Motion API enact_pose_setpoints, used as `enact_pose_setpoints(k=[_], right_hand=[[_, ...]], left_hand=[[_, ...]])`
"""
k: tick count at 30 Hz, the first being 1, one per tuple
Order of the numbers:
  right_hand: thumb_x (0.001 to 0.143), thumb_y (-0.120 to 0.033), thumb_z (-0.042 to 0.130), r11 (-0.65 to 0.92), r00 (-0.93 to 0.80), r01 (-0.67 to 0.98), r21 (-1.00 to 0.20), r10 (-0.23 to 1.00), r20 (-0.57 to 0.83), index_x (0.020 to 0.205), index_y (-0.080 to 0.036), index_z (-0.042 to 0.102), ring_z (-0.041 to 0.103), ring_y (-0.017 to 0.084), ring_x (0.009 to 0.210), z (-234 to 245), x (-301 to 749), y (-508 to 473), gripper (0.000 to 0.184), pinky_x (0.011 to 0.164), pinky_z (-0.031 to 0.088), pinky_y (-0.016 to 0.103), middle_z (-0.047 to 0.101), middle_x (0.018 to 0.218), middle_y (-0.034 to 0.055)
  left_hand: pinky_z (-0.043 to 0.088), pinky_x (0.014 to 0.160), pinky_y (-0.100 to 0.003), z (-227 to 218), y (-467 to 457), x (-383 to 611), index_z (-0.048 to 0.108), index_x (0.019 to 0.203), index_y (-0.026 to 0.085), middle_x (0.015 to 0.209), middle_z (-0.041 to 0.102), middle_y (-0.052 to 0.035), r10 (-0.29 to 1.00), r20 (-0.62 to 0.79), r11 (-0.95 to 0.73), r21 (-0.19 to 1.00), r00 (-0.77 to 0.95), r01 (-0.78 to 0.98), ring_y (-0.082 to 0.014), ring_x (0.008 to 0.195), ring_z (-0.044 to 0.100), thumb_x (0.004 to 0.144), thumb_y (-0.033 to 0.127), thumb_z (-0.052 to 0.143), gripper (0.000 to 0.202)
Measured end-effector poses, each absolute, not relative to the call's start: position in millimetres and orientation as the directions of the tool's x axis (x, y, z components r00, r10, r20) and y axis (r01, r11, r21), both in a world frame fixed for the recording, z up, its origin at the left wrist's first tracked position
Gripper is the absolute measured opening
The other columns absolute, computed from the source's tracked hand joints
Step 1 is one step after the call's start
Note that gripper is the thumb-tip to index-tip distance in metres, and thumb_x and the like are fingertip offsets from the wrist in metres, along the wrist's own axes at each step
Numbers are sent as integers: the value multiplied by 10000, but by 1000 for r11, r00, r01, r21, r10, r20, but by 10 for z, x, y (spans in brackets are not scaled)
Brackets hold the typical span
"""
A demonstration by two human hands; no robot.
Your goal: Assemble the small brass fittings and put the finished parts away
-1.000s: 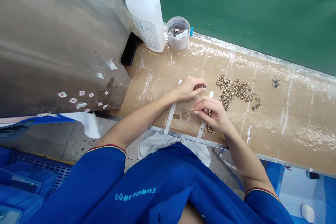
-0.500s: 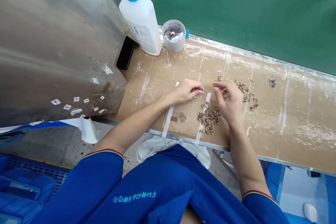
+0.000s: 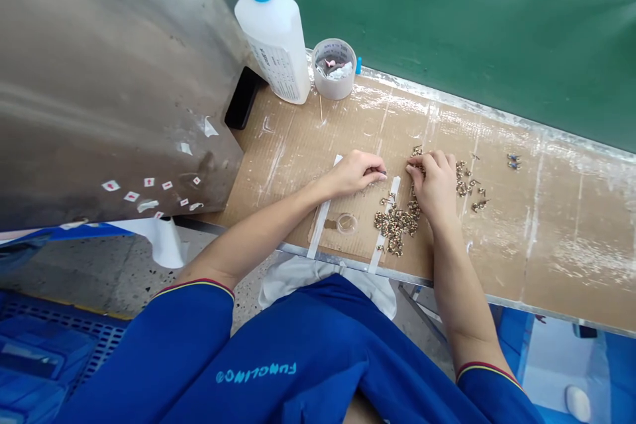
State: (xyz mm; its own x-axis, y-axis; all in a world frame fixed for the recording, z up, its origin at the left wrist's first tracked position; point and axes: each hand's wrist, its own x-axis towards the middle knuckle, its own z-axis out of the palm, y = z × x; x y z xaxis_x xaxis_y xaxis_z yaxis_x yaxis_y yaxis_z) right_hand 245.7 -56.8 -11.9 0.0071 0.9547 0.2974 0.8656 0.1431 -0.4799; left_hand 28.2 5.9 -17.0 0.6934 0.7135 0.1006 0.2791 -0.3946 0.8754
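Observation:
My left hand [image 3: 358, 171] is closed in a pinch above the cardboard-covered table [image 3: 501, 258]; a small dark piece shows at its fingertips, too small to name. To its right, my right hand [image 3: 436, 182] has thumb and fingertips drawn together among scattered small brass-coloured metal parts [image 3: 462, 179]; whatever lies between those fingers is hidden. In front of both hands lies a larger pile of the same small metal parts [image 3: 396, 225]. A small round clear dish [image 3: 346, 224] sits to the left of this pile. Two small dark-blue parts [image 3: 513, 161] lie apart at the right.
At the back left stand a white bottle with a blue spout [image 3: 275, 46] and a tape roll [image 3: 334, 73] holding scraps. A black phone-like object [image 3: 242, 103] leans by the metal panel [image 3: 124, 106]. A toothpick-like stick [image 3: 320, 108] and white tape strips [image 3: 325, 212] lie on the cardboard.
My right hand's fingers have come down and drawn together over the scattered metal parts. My left hand keeps its pinch in nearly the same place. The whole view has shifted slightly.

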Motion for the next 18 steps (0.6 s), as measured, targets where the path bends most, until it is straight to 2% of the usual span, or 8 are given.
enact_pose_setpoints(k=[2,7,11,14,18], right_hand=[[935,-231,604,140,2,866,-479,959,284,879,-248,637,519,310,976,-110,2470,-562,67,941,472,554,644,967,95],[916,-219,611,147,-2,868,-474,956,294,815,-255,554,562,290,930,-41,2455,-569,121,885,492,492,670,900,71],[908,-260,605,94,98,812,-577,951,294,844,-254,541,607,228,780,35,2429,-594,91,759,507,398,699,857,45],[873,-291,625,55,162,743,-667,952,260,830,-247,536,579,170,629,74,2410,-608,108,629,476,321,659,738,2],[844,-310,655,61,164,650,-758,962,219,790,-227,599,555,136,580,107,2382,-609,114,579,468,287,640,677,-17]], left_hand=[[442,724,-263,-176,60,281,731,831,145,775,715,-26,713,101,-393,877,694,277,-132,707,603,911,218,679,121],[442,721,-262,-159,53,277,729,836,140,768,710,-28,716,87,-383,879,692,286,-132,704,601,910,212,683,113],[448,720,-264,-137,49,271,726,836,144,773,713,-29,714,92,-390,875,694,285,-133,703,600,914,222,668,125],[453,720,-266,-133,48,266,723,836,146,774,715,-33,710,94,-394,875,698,283,-134,701,600,916,224,659,130],[453,718,-270,-135,47,265,723,842,150,776,717,-34,713,96,-392,876,695,281,-135,700,600,920,223,653,127]])
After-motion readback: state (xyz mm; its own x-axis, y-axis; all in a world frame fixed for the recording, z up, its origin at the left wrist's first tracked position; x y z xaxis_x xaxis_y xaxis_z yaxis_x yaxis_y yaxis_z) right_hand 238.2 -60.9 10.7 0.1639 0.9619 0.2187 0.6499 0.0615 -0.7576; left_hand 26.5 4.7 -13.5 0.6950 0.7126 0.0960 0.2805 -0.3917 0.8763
